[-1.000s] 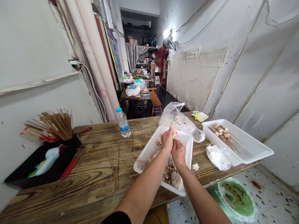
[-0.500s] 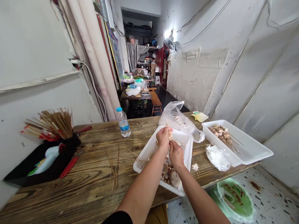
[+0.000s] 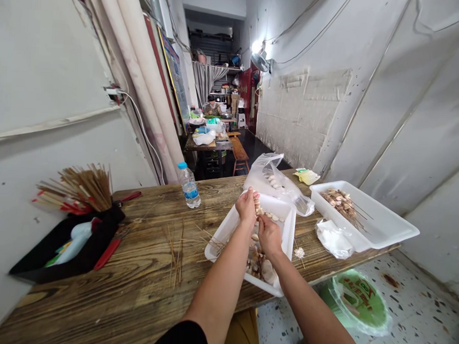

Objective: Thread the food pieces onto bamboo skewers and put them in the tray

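Above the near white tray [image 3: 289,237], my left hand [image 3: 246,208] is closed around a row of pale food pieces [image 3: 257,204], apparently threaded on a skewer. My right hand [image 3: 269,236] pinches at the lower end of that row, close below the left; its fingertips partly hide the stick. Brownish and pale food pieces [image 3: 267,272] lie in the tray beneath my wrists. Several thin bamboo skewers [image 3: 213,239] stick out over the tray's left rim. My left forearm hides part of the tray.
Loose skewers [image 3: 177,256] lie on the wooden table [image 3: 139,270] beside a water bottle [image 3: 189,188]. A black box [image 3: 28,269] stands left. Behind the tray lies a plastic bag [image 3: 264,168]; to the right are another white tray [image 3: 391,229] and a lined bin [image 3: 361,302]. A person [image 3: 212,107] sits far back.
Both hands stay together over the tray, with the left shifted slightly left and up. The far person's head has come up into view.
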### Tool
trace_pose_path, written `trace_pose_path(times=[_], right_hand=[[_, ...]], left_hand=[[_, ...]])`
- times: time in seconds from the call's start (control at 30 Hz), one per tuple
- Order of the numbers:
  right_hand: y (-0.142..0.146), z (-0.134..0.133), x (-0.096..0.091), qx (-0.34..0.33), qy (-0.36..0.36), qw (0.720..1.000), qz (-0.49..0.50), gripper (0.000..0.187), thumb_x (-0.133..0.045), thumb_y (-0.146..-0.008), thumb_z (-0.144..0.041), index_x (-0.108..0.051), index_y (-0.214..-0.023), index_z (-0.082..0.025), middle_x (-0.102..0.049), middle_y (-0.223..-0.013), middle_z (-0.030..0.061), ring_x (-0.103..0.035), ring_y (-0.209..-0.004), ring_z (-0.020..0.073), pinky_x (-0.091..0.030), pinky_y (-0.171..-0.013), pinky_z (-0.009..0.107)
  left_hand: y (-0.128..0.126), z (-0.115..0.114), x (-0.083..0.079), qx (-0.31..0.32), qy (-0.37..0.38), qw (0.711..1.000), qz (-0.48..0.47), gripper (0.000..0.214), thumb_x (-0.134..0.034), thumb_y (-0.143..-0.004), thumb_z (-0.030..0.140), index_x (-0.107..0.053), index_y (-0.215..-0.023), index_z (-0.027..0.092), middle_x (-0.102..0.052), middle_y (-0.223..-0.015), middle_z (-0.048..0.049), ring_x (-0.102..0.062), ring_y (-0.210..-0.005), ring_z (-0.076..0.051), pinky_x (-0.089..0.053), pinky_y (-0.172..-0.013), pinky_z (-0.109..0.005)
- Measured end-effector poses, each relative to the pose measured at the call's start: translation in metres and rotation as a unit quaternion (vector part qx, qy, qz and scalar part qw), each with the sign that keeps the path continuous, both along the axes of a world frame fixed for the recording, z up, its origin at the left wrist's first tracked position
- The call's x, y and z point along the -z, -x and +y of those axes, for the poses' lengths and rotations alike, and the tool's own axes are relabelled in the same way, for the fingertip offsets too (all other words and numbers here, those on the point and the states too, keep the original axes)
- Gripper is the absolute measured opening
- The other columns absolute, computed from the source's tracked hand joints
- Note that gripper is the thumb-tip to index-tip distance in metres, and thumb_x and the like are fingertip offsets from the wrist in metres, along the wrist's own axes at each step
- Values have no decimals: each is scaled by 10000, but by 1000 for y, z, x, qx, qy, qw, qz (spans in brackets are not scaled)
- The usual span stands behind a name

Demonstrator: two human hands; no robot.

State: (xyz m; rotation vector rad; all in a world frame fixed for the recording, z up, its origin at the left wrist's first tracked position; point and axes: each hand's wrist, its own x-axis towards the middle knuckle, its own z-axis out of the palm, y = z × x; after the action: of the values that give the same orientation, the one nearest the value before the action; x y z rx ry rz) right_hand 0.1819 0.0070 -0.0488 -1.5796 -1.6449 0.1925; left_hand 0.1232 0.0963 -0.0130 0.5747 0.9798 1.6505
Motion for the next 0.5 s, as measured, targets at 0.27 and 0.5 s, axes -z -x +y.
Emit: trace_pose_path(times=[0.27, 0.5], right_hand=[[0, 2, 1, -17, -2, 1000, 14, 342, -344, -910, -234, -666, -811, -174, -714, -758, 94, -638, -679, 199, -424, -631, 261], [-3, 5, -2, 2, -4, 998, 64, 345, -341, -883, -248, -668, -812, -166, -713, -766, 101, -637, -684, 202, -441, -655, 274]], left_hand=[[0, -4, -5, 11, 35, 998, -57, 154, -604, -749, 256, -638, -709, 112, -705, -696, -83, -687, -642, -145, -475, -544, -190], [-8, -11, 2, 51, 26, 998, -19, 171, -609, -750, 274, -658, -750, 110, -706, -733, -97, -691, -692, -171, -502, -601, -228]])
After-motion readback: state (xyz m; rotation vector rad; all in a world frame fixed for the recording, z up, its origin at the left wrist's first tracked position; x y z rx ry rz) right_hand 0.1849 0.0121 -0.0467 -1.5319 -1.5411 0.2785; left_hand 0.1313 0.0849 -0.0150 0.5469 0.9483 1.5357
